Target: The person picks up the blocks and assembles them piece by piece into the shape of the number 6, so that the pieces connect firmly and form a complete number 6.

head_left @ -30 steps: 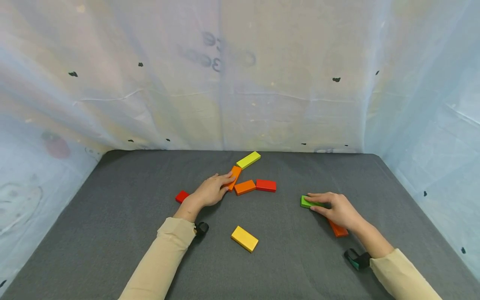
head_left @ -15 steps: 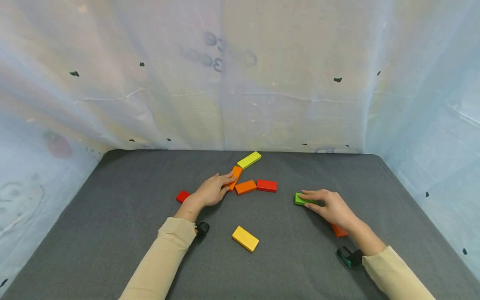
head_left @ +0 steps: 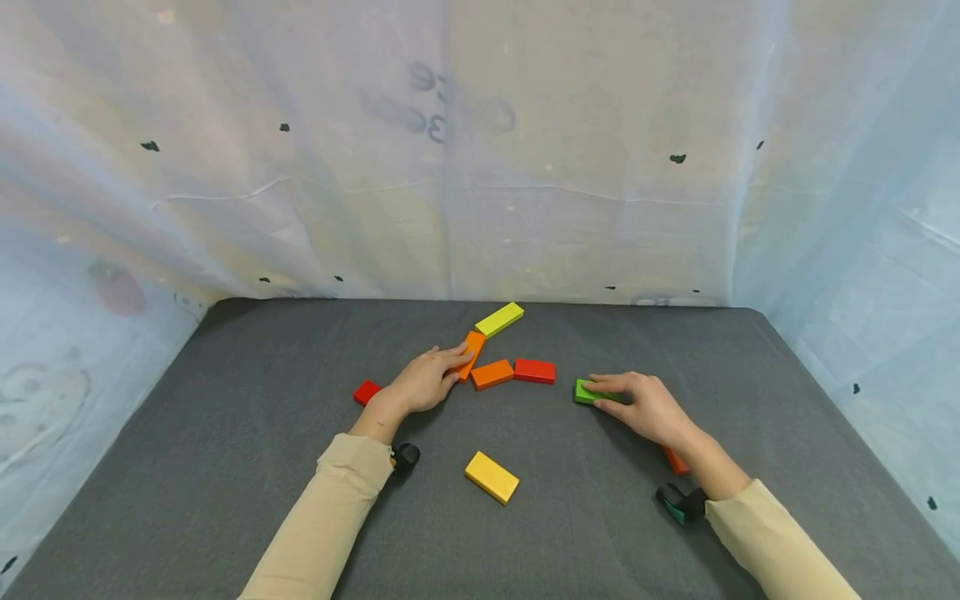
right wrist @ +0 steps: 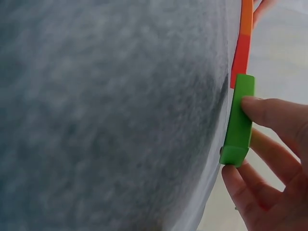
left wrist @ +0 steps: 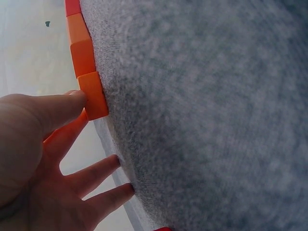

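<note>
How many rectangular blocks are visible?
8: orange block held by the left hand; lime block beyond; rightward, second orange block, central red block; green block in the right hand; yellow block nearest; leftmost red block, rightmost vermilion block, both partly covered. More may be hidden.

Long pale-beige sleeves on both arms. Left sleeve (head_left: 311, 525): plain cloth, soft creases gathered toward its cuff (head_left: 358, 458), hem ending short of the wrist. Right sleeve (head_left: 783, 546): same colour, smoother, cuff edge a little loose. Left hand (head_left: 422, 379) and right hand (head_left: 643, 404) bare. Small black device at each wrist, inner side, close by the cuff. Left device (head_left: 407, 456): compact, rounded. Right device (head_left: 684, 504): curved, loop-like outline, green patch (head_left: 673, 513) along its lower face. Finer fittings too small to read.
</note>
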Action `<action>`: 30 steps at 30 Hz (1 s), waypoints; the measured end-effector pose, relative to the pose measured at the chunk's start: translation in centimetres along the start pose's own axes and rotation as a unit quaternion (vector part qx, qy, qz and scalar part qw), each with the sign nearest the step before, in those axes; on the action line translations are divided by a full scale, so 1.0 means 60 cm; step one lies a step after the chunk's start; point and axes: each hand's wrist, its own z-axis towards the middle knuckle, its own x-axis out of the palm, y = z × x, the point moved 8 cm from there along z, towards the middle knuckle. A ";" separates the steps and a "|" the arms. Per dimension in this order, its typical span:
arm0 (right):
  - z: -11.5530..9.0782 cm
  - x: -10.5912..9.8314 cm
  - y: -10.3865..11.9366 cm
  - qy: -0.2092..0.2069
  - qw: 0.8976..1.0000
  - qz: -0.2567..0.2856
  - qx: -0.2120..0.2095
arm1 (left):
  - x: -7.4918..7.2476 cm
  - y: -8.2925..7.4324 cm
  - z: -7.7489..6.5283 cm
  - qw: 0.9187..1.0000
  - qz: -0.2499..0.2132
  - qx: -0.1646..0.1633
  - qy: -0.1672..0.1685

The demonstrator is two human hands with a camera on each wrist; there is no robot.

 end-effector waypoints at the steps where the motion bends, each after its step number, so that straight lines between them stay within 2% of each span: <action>1: 0.002 0.001 0.002 0.000 1.000 0.000 -0.002 | 0.000 0.000 0.000 1.000 0.001 0.001 0.000; 6: 0.012 0.004 0.008 -0.007 1.000 0.000 -0.004 | -0.002 0.000 0.000 1.000 0.002 0.006 -0.002; 15: 0.023 0.014 0.008 -0.001 1.000 0.001 0.021 | -0.001 0.001 -0.001 1.000 0.005 0.001 -0.002; 30: 0.021 0.026 0.015 0.024 1.000 -0.012 0.008 | -0.002 0.001 -0.002 1.000 -0.001 -0.009 -0.003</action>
